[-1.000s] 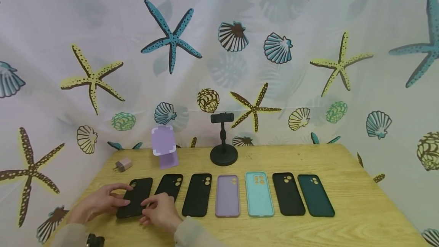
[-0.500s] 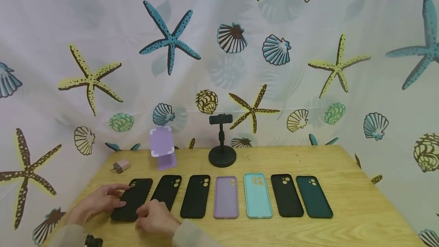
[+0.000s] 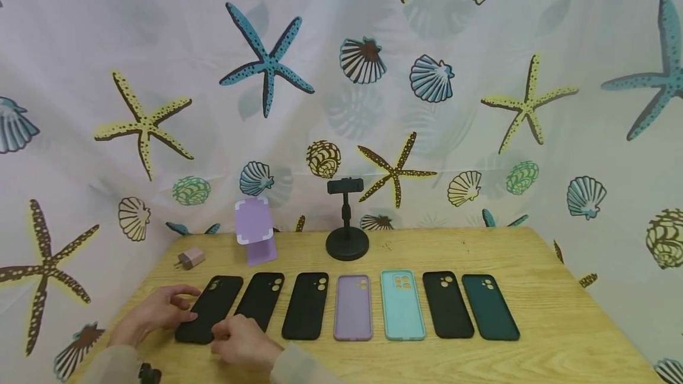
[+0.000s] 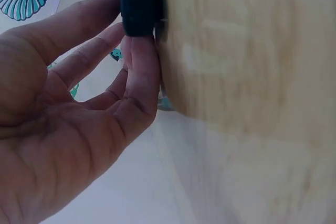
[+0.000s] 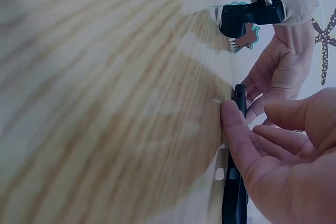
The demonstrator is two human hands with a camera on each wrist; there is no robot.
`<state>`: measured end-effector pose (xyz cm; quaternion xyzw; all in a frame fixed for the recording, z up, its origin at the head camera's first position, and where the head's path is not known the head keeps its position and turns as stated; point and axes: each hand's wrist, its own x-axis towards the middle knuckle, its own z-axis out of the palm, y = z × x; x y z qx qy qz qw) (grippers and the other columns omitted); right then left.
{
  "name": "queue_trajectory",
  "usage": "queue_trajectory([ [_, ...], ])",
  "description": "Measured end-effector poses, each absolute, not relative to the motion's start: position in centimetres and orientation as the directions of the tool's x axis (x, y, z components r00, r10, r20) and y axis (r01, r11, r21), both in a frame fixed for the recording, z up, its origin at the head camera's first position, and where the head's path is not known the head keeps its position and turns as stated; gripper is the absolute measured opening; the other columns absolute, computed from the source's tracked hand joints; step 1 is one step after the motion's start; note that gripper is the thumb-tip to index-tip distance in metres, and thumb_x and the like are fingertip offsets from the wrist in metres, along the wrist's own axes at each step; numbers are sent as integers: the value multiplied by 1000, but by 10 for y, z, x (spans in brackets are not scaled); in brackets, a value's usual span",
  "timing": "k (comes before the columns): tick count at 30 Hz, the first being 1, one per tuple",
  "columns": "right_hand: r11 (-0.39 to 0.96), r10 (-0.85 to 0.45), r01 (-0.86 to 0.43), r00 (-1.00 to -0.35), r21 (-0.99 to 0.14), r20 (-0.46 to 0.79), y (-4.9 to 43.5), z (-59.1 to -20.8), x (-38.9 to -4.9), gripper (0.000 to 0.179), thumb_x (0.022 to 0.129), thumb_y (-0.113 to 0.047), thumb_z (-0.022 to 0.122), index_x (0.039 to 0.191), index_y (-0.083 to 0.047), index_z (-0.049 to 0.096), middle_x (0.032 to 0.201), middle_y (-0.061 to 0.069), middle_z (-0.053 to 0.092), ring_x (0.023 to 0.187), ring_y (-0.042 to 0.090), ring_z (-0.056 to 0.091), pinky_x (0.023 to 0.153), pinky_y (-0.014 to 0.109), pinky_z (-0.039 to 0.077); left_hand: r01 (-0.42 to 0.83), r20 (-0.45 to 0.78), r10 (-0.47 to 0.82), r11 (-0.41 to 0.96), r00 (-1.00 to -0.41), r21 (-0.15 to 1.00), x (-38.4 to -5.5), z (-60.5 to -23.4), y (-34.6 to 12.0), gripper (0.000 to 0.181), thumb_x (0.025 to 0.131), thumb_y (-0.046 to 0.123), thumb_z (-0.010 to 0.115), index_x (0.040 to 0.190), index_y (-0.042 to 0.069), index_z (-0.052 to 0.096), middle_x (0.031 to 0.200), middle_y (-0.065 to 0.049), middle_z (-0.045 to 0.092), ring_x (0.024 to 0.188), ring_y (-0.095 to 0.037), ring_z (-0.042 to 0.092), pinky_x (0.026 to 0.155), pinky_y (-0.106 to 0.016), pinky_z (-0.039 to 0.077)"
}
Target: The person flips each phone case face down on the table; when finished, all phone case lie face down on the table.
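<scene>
The leftmost black phone case (image 3: 216, 307) lies face up on the wooden table, slanted, with its camera cutout at the far end. My left hand (image 3: 160, 313) rests along its left side, thumb and fingers at the edge. In the left wrist view, a fingertip meets the end of the dark case (image 4: 142, 6), with the thumb spread apart. Near the case's lower right corner is my right hand (image 3: 242, 339), fingers loosely bent, overlapping the second black case (image 3: 261, 298). The right wrist view shows the right hand (image 5: 283, 156) with thumb apart from the index finger, beside a dark case edge (image 5: 234, 198).
Rightward in the row lie a black case (image 3: 305, 306), a purple case (image 3: 353, 308), a light blue case (image 3: 404, 313), another black case (image 3: 449, 307) and a dark teal case (image 3: 491, 307). Behind stand a purple phone stand (image 3: 254, 221), a black stand (image 3: 347, 243) and a charger (image 3: 191, 257).
The leftmost case has shifted and turned slightly, its far end now further right. My right hand has moved a little left and nearer the front edge. The left hand has barely moved.
</scene>
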<state>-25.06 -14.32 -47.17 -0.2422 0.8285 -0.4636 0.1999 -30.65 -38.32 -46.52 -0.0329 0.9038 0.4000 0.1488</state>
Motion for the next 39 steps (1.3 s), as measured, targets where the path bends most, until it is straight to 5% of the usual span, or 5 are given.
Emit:
queue_trajectory([
  [13,285,-649,-147,-757,-947,-78,-119,-480,-258,31,94,-12,64,124,-7,68,117,-2,71,91,1,66,73,19,53,-188,-310,50,700,-949,689,-308,-465,-379,61,82,9,77,133,-9,48,98,-14,55,82,-20,56,69,-33,51],
  [21,220,-617,-175,-787,-960,2,-99,-483,-268,18,93,-6,64,107,-7,74,94,-1,75,68,5,64,58,21,53,-120,-197,31,698,-980,706,-309,-462,-370,57,87,15,74,132,-9,48,108,-22,57,90,-25,58,72,-35,50],
  [28,311,-558,-285,-827,-906,69,-71,-483,-281,12,91,-14,70,99,-12,77,82,-11,72,67,-1,60,60,18,49,-15,-53,38,656,-998,755,-313,-458,-348,45,91,19,70,127,-4,56,111,-20,63,91,-22,60,71,-34,51],
  [33,354,-552,-331,-829,-875,90,-57,-481,-289,10,88,-16,74,95,-11,79,80,-8,74,63,-1,58,58,18,47,20,-43,86,623,-995,782,-315,-458,-327,37,91,13,69,123,-4,61,104,-14,68,85,-17,61,68,-33,51],
  [39,392,-585,-352,-809,-850,65,-54,-479,-293,8,86,-15,76,92,-12,80,86,-9,73,67,-2,56,60,17,46,42,-60,143,620,-988,783,-322,-461,-310,36,91,10,68,123,-4,62,113,-21,67,91,-16,63,69,-33,51],
])
